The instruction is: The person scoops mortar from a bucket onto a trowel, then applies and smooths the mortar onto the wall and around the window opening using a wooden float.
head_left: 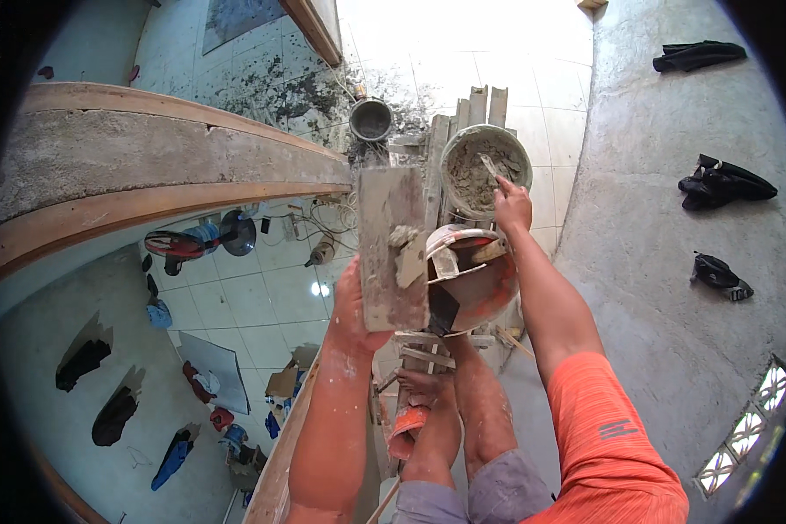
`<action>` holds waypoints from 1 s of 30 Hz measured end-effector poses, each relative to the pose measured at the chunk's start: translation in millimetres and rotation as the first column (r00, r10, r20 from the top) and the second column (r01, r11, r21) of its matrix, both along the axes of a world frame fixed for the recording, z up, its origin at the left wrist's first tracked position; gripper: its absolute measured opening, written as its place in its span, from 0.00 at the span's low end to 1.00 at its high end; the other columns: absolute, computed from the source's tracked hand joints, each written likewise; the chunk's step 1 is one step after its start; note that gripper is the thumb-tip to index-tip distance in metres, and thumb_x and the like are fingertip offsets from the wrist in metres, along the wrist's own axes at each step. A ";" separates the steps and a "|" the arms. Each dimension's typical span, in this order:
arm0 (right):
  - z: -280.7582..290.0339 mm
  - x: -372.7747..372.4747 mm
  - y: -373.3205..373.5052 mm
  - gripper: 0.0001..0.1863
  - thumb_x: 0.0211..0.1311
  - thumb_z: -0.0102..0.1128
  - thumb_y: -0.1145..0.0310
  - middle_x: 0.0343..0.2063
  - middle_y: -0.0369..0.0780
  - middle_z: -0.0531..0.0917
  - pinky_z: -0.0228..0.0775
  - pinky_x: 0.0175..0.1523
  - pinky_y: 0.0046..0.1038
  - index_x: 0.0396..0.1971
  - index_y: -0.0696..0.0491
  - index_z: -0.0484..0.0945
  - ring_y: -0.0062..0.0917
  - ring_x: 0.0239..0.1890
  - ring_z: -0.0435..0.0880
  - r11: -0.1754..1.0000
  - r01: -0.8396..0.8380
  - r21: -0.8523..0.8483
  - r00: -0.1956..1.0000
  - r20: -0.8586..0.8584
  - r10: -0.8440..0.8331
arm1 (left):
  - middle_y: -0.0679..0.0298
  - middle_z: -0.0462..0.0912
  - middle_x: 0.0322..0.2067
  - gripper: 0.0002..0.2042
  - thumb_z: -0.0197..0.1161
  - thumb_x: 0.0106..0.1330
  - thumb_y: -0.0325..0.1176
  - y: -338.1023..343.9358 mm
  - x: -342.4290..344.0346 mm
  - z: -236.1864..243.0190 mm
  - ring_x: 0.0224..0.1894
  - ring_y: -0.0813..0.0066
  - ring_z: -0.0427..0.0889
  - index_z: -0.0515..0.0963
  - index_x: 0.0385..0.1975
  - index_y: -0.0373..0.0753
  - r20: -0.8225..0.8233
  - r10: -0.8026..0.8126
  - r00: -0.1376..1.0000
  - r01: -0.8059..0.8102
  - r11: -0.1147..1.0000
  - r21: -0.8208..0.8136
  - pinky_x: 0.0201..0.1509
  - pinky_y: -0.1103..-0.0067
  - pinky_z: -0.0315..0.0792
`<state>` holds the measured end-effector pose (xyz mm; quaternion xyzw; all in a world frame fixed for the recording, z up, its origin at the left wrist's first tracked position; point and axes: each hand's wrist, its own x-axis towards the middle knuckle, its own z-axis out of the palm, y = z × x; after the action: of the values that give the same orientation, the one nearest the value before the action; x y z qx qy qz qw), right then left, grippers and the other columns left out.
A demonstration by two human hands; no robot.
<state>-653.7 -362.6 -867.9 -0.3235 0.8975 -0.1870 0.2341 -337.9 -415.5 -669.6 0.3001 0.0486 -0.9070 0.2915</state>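
Note:
My left hand (353, 307) grips the near end of a flat rectangular mortar board (384, 236), grey with dried cement. A small lump of wet mortar (409, 262) sits towards the board's right edge. To the right, my right hand (513, 208) is closed round the handle of a small trowel (489, 164). Its blade reaches into grey mortar (472, 185) inside a round bucket (446, 172). Just nearer stands a second bucket (498, 301), smeared orange and grey, with tools in it, one with a wooden handle; the board partly covers it.
My bare feet are on narrow planks (428, 356) high above a tiled floor (236, 306). A dark bucket (371, 120) stands beyond the board. At left runs a wood-edged wall opening (166, 148); a fan (175, 244) is beyond it. Rough plaster wall (629, 175) rises at right, with dark clothes hanging.

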 end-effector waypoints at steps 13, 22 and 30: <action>27.5 47.0 -34.0 0.19 0.66 0.63 0.61 0.44 0.43 0.85 0.75 0.52 0.36 0.54 0.52 0.82 0.36 0.46 0.84 0.953 -0.128 -0.275 0.985 0.073 0.154 | 0.58 0.84 0.51 0.21 0.48 0.77 0.43 48.1 24.8 -53.0 0.51 0.65 0.84 0.74 0.60 0.36 0.077 0.000 0.997 -0.001 1.000 0.012 0.55 0.64 0.80; 247.9 136.0 66.3 0.10 0.63 0.71 0.70 0.33 0.35 0.83 0.73 0.36 0.21 0.43 0.54 0.87 0.15 0.32 0.78 0.813 0.187 -0.551 0.854 0.501 0.143 | 0.56 0.83 0.50 0.18 0.47 0.79 0.39 43.4 -16.3 12.3 0.48 0.66 0.86 0.72 0.59 0.34 0.008 -0.112 0.994 0.112 0.993 0.023 0.51 0.70 0.83; 383.9 140.5 50.9 0.23 0.49 0.77 0.70 0.35 0.31 0.75 0.71 0.30 0.24 0.48 0.37 0.89 0.23 0.32 0.73 0.683 -0.458 -0.569 0.881 -0.186 0.436 | 0.56 0.84 0.45 0.17 0.44 0.79 0.40 31.0 -17.5 124.4 0.44 0.64 0.87 0.73 0.55 0.35 -0.043 -0.017 0.999 0.014 0.999 -0.050 0.44 0.70 0.84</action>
<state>-513.2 -311.7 -484.0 -0.5924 0.6896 -0.3914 0.1426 -355.4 -384.5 -545.2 0.2732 0.0302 -0.9165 0.2907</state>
